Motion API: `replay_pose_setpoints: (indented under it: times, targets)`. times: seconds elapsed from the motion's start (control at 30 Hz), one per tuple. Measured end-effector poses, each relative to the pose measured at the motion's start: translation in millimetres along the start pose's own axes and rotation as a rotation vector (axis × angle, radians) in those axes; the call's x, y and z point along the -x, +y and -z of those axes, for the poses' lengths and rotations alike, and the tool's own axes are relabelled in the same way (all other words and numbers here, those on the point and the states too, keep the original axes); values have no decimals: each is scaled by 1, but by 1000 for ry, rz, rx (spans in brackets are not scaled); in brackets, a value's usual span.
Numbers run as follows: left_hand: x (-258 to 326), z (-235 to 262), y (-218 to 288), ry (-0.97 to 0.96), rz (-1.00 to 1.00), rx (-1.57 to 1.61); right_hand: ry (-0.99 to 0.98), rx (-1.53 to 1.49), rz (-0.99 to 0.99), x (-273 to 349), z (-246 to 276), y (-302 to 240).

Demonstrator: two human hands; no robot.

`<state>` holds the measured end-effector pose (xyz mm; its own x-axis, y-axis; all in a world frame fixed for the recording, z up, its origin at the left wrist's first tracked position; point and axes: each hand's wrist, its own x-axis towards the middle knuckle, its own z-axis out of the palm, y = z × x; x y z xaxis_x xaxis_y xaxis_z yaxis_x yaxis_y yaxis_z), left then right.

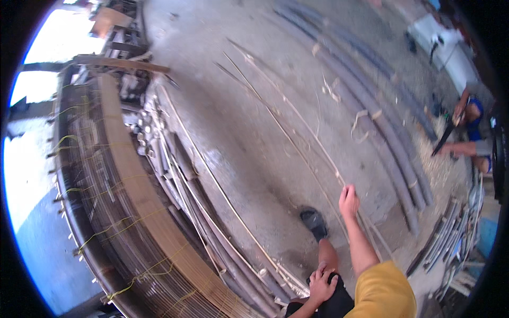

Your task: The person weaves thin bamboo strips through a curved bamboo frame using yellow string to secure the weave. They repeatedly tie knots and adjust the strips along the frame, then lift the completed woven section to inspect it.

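Note:
My right hand is closed around a long thin bamboo strip, which runs up and left over the concrete floor. Part of the strip trails behind my wrist. Another slender strip lies beside it, to its left. My left hand rests on the knee of my black shorts, fingers laid out and holding nothing. Just beyond that knee is my foot in a dark sandal.
A slatted bamboo panel tied with yellow cord stands along the left, bamboo poles piled beside it. More long poles lie to the right. At far right, another person's hand holds a dark blade above pale shavings.

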<state>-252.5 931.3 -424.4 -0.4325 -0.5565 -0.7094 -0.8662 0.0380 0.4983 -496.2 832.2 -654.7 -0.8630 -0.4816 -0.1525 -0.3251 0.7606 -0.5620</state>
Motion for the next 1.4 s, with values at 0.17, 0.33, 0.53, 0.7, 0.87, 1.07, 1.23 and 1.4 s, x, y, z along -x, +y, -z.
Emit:
replay_pose_setpoints:
  times: [0.17,0.33,0.53,0.7,0.87,1.07,1.23,1.4]
  targets:
    - [45,20,-32,-143,-7,306,49,-355,108,31,150,-154]
    - [87,166,2,200,-23,347,241,-560,475,26,231,-339]
    - [144,337,28,1071,-215,273,-301,-1005,716,117,299,-618]
    - [289,401,61,1212,-41,570,-1096,-1450,439,262,355,-722]
    - [427,367,11,1201,236,498,-1456,-1409,132,379,341,-709]
    - [528,342,-59,1128,609,470,-1844,-963,32,453,294,-672]
    - [551,365,-61,1123,964,372,-2203,-287,661,393,239,-671]
    - [498,379,-114,1143,1311,260,-2088,-177,1056,220,201,-677]
